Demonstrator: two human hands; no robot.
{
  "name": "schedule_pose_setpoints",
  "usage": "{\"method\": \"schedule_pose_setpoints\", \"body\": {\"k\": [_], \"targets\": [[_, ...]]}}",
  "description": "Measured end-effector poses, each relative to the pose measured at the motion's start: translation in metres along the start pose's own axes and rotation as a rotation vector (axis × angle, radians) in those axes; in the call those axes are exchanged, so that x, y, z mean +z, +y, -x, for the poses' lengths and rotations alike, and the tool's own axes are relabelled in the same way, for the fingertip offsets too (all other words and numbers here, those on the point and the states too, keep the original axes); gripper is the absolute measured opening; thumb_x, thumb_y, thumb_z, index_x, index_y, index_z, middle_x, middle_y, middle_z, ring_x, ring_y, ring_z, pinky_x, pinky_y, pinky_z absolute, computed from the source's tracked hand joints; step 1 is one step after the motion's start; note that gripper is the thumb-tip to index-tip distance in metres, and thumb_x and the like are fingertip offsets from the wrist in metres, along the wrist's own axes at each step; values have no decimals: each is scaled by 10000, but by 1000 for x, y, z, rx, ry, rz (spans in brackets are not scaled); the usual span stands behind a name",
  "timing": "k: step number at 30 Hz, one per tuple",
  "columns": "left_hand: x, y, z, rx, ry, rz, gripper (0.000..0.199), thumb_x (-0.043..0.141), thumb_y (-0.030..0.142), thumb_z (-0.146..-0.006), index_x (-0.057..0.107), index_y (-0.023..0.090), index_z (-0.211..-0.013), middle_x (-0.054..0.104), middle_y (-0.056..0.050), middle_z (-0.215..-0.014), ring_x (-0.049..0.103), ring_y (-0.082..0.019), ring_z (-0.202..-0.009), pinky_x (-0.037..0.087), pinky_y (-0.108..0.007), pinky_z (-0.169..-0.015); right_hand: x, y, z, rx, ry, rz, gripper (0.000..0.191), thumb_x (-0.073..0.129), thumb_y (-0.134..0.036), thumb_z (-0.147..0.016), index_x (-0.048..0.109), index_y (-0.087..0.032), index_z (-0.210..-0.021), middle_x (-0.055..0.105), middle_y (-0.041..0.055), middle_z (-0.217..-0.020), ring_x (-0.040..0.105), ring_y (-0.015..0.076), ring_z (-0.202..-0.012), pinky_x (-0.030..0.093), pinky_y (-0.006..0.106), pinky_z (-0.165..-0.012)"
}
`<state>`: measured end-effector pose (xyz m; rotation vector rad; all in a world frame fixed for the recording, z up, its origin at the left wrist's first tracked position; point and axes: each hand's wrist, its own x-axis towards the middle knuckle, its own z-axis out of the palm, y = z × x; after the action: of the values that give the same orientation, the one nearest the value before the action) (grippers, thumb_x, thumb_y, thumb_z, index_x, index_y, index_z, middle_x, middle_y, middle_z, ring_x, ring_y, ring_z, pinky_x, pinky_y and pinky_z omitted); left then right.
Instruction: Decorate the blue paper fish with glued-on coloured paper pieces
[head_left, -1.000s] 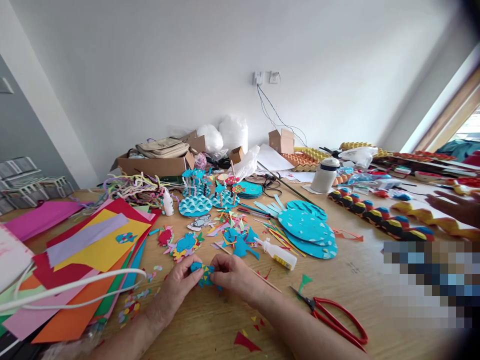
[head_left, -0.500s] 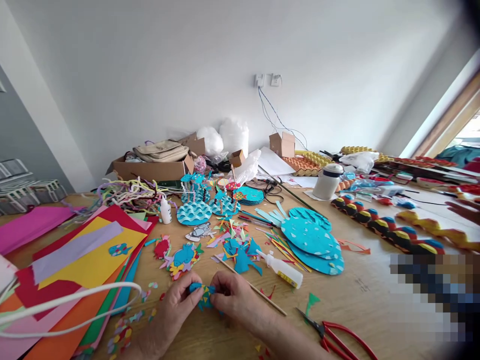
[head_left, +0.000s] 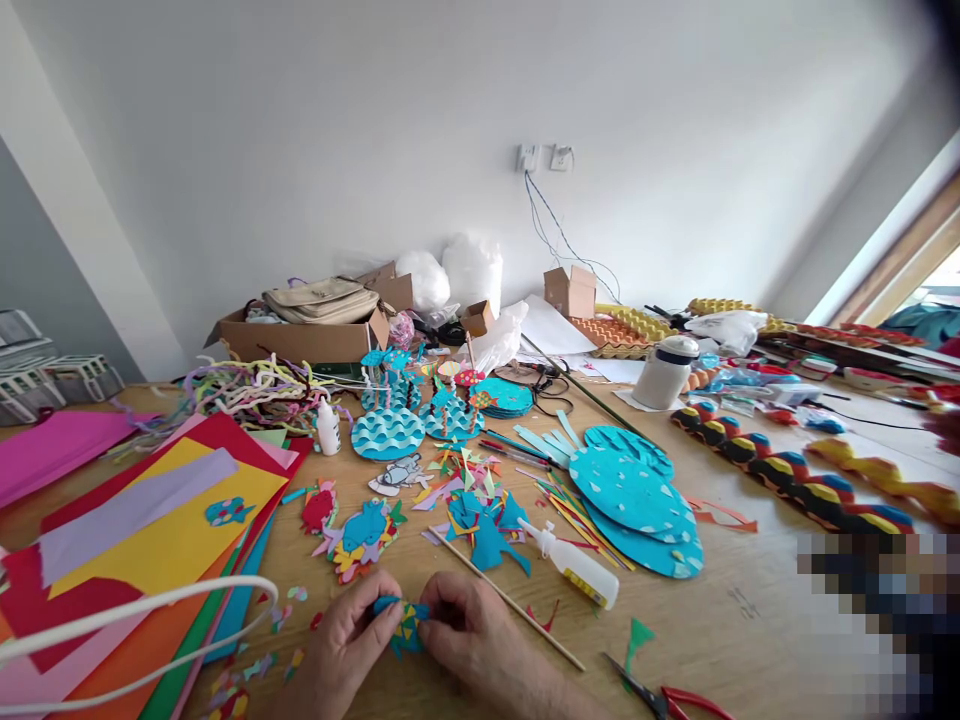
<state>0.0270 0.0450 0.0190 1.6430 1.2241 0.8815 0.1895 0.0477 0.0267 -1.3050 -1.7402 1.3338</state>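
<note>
A small blue paper fish [head_left: 406,626] with yellow and green triangles on it is held between my two hands, low in the middle of the view. My left hand [head_left: 351,632] pinches its left end between thumb and fingers. On the fish's right side, the fingers of my right hand [head_left: 459,622] press together at its edge. Just beyond my hands lie a pile of cut paper fish [head_left: 365,530] and blue paper scraps [head_left: 487,530]. A thin wooden stick [head_left: 510,600] rests to the right of my right hand.
A glue bottle [head_left: 581,568], red-handled scissors [head_left: 652,695] and blue discs [head_left: 630,488] are to the right. Coloured paper sheets [head_left: 161,520] and a white cable loop [head_left: 150,603] are at the left. Decorated blue bases [head_left: 388,432] stand farther back.
The view has shifted slightly, so the table's things sit a little lower. Both hands still hold the fish, which has barely moved. The hand at the far right edge is no longer clearly visible.
</note>
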Motion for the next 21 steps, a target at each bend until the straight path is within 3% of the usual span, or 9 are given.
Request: {"method": "schedule_pose_setpoints", "body": {"k": [21], "targets": [[3,5,-4,43,14,7,226,459,393,-717,467,204,-594,390,29,-578,396,-147,-580,343,-216,-545,-6,-5,3,-1,2,125,65,488,-131,-625,533,-162,-662,431,-55,-561,360,70,-525,256,178,-453]]}}
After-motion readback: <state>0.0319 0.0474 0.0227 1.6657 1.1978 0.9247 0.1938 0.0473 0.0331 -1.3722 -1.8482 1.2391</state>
